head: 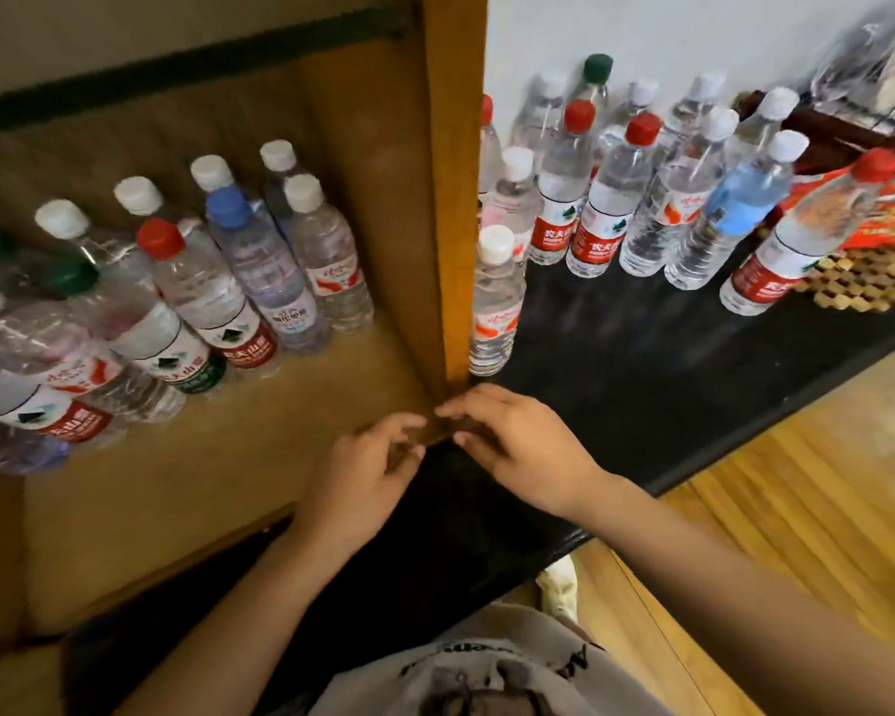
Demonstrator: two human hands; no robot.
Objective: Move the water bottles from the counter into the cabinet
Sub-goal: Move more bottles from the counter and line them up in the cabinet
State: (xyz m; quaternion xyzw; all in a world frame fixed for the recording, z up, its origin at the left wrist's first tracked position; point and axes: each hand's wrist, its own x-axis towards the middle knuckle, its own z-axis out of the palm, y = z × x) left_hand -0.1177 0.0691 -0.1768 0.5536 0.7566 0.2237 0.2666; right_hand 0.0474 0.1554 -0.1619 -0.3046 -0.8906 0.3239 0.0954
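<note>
- Looking down through the head view, both hands hover at the foot of the cabinet's wooden side panel (453, 198), near the front edge of the black bench (641, 385).
- Left hand (368, 467) and right hand (512, 447) hold no bottle; fingers loosely curled, tips nearly meeting. Whether they pinch anything small, I cannot tell.
- Water bottles on the bench (647, 198) stand upright, crowded toward its back edge; one white-capped bottle (494, 302) stands just beside the panel.
- Bottles in the cabinet (202, 281) already stand in rows on its shelf (218, 483), clear plastic with red, white, green and blue caps.
- Risk, as I judge it: reaching into the crowded group could topple neighbours, and the near bottle may knock the panel.
</note>
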